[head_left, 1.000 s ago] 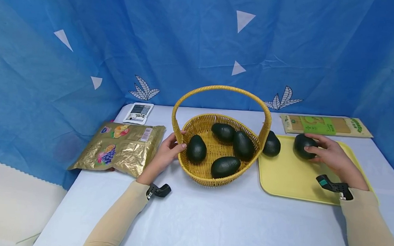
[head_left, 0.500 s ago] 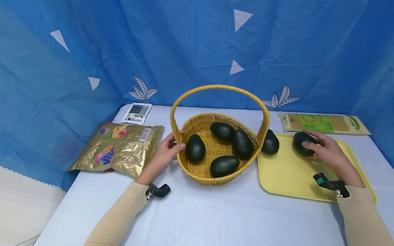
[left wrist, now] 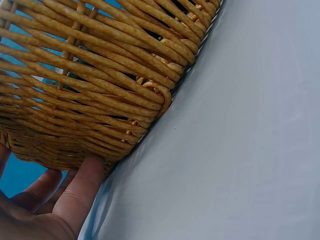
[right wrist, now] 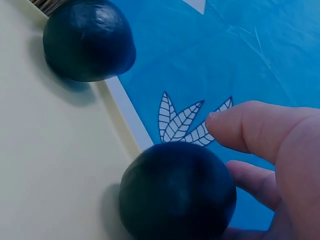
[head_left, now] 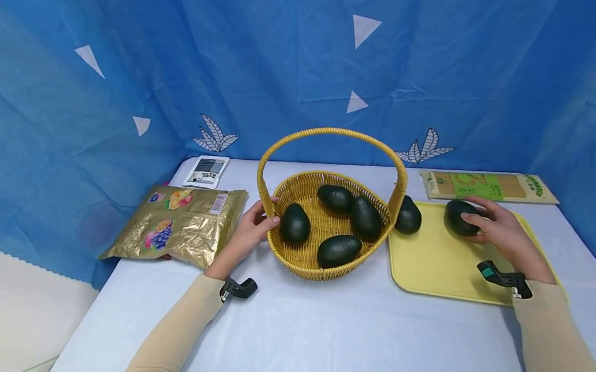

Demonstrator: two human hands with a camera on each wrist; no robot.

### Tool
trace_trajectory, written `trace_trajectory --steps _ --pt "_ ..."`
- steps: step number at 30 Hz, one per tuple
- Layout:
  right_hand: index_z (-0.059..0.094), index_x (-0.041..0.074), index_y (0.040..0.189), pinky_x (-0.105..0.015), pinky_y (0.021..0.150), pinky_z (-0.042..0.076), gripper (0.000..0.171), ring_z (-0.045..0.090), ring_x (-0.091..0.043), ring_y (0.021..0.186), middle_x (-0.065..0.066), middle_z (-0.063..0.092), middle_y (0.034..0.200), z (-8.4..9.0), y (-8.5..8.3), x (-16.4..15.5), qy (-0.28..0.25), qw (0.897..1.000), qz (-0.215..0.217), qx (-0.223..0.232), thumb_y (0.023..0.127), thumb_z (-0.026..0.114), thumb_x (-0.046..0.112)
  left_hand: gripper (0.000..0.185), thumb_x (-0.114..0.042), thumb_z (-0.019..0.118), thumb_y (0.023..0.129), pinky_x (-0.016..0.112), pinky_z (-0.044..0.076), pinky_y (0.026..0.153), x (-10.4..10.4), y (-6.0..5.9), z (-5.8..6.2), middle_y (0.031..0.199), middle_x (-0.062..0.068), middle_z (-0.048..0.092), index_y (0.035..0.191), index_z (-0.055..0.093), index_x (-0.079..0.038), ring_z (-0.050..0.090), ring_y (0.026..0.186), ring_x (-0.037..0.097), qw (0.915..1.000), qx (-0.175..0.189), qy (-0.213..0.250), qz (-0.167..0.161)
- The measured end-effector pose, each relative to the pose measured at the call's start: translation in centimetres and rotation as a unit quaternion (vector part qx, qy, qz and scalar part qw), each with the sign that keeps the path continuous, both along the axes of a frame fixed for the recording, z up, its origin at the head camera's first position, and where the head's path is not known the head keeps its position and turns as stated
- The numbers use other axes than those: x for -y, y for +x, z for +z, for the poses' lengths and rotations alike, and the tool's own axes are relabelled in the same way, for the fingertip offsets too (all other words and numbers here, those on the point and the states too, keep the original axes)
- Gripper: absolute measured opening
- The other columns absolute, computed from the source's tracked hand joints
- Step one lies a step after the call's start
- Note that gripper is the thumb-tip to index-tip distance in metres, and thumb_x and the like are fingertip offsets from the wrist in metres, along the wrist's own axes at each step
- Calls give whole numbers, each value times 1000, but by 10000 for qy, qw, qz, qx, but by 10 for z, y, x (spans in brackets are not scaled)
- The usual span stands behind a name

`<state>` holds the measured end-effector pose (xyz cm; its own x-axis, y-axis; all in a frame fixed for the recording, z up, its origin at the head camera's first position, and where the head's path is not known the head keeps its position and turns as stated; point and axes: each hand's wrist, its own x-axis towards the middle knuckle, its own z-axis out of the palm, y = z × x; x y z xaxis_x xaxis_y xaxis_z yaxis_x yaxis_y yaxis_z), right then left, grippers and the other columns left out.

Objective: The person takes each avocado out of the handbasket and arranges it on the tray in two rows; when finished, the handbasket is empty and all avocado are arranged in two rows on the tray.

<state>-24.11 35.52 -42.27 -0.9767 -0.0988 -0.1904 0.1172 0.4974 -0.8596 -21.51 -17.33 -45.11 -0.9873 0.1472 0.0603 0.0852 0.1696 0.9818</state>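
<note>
In the head view, a yellow woven basket point(head_left: 318, 271) with a tall arched handle point(head_left: 335, 132) holds several dark green avocados point(head_left: 339, 252). My left hand point(head_left: 250, 229) grips its left side where the handle joins the rim. In the left wrist view, the thumb point(left wrist: 85, 187) rests on the woven wall. At the right, my right hand point(head_left: 499, 229) holds another avocado point(head_left: 456, 217) from its right side, over the yellow tray point(head_left: 442, 271). The right wrist view shows the thumb tip beside this avocado point(right wrist: 175, 192); some fingers are hidden behind it. One more avocado point(head_left: 408, 217) lies by the tray's left edge.
A gold foil bag point(head_left: 176, 223) lies left of the basket, with a small white packet point(head_left: 208, 171) behind it. A flat pack of noodles point(head_left: 490, 187) lies behind the tray. Blue cloth point(head_left: 306, 65) hangs behind the white table point(head_left: 308, 336).
The right hand and its avocado have shifted very slightly to the right since half a second ago. The left hand, the basket and its avocados stay in place; the head view has tilted a little.
</note>
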Motion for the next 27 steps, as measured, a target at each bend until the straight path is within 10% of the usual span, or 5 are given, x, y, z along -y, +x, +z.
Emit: trace_trajectory --steps 27 --pt "12 0 162 -24 67 63 80 32 -62 139 -43 16 160 -1 0 9 173 9986 -499 17 105 50 42 51 -13 62 98 25 59 82 0 -1 -2 143 23 53 148 49 -13 58 116 26 10000 72 16 38"
